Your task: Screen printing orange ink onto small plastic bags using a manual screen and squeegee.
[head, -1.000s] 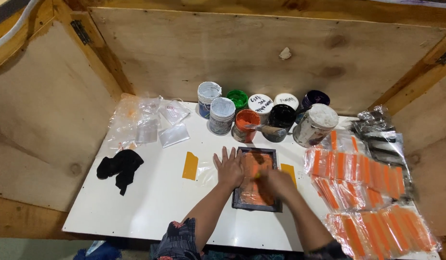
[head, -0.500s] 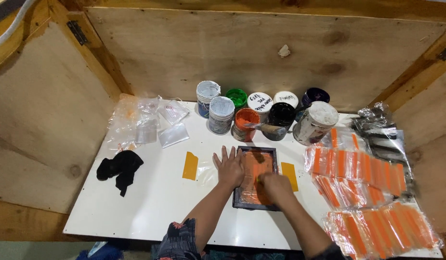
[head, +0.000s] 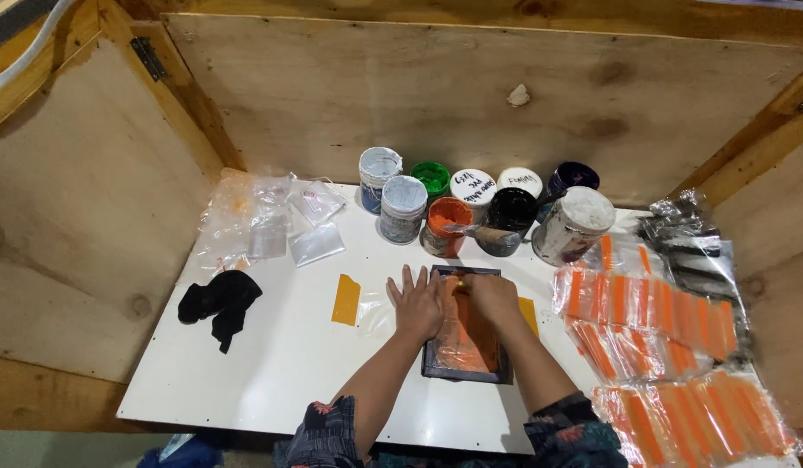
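A small dark-framed printing screen [head: 466,368], smeared with orange ink, lies flat on the white table [head: 271,373]. My left hand [head: 416,303] rests flat with spread fingers on the screen's left edge and the table beside it. At the far end of the screen my right hand [head: 492,299] is curled over a small scraper, which is mostly hidden under the fingers. An orange-yellow card [head: 346,299] lies just left of my left hand, and another [head: 528,314] peeks out to the right of the frame.
Several paint jars stand behind the frame, among them an open orange one [head: 447,224] with a spatula [head: 484,232] across it. Clear bags [head: 271,221] and a black cloth [head: 219,302] lie at the left. Bagged orange strips [head: 653,321] fill the right. Plywood walls enclose the table.
My right hand slid toward me along the screen, then back to its far end. My left hand stayed flat at the frame's left edge.
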